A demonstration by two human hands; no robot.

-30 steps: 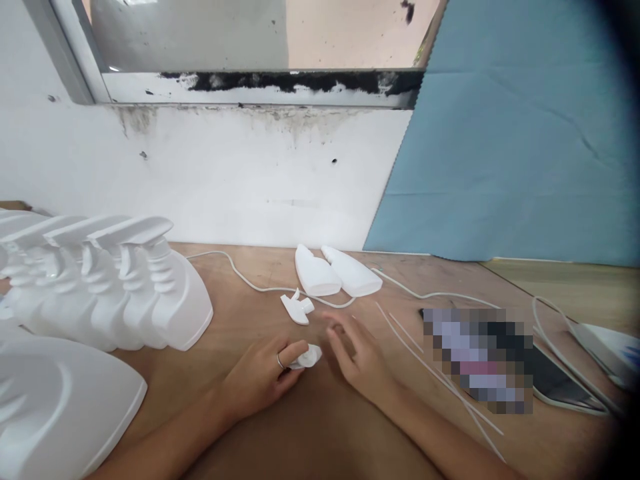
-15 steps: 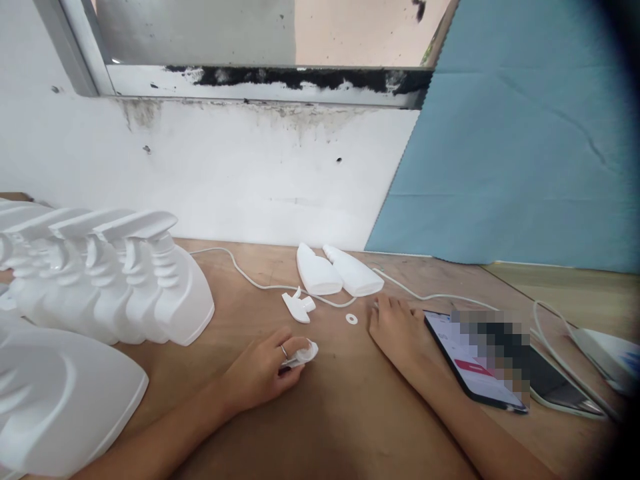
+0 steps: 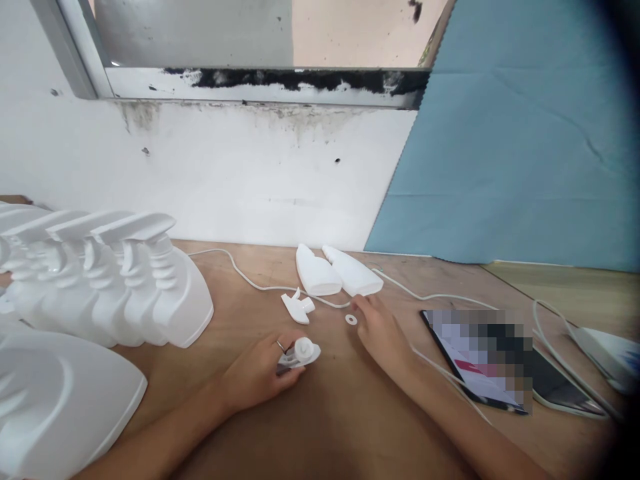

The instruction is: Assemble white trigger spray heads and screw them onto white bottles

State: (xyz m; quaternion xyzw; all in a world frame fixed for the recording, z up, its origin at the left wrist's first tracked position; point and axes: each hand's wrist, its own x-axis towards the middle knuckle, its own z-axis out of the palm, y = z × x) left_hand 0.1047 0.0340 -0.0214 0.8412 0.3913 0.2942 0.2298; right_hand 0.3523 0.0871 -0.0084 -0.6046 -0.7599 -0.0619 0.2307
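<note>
In my left hand [image 3: 267, 365] is a white plastic spray head [image 3: 304, 351], its round collar turned up between thumb and fingers. My right hand [image 3: 383, 333] hovers by a small white ring washer [image 3: 351, 320] on the table, its fingers partly bent and apart, with nothing visible in them. Another white spray head [image 3: 299, 307] lies just left of the washer. Behind these, two white bottles [image 3: 319, 275] lie on their sides close together.
Several white spray bottles [image 3: 183, 303] stand in a row at left, with a larger white one [image 3: 75, 400] nearer me. A phone [image 3: 465, 367] lies right of my right forearm, beside a second device. A white cable [image 3: 245, 277] crosses the wooden table along the wall.
My right hand has moved left, from beside the phone toward the washer. My left hand has turned the spray head so its round collar shows.
</note>
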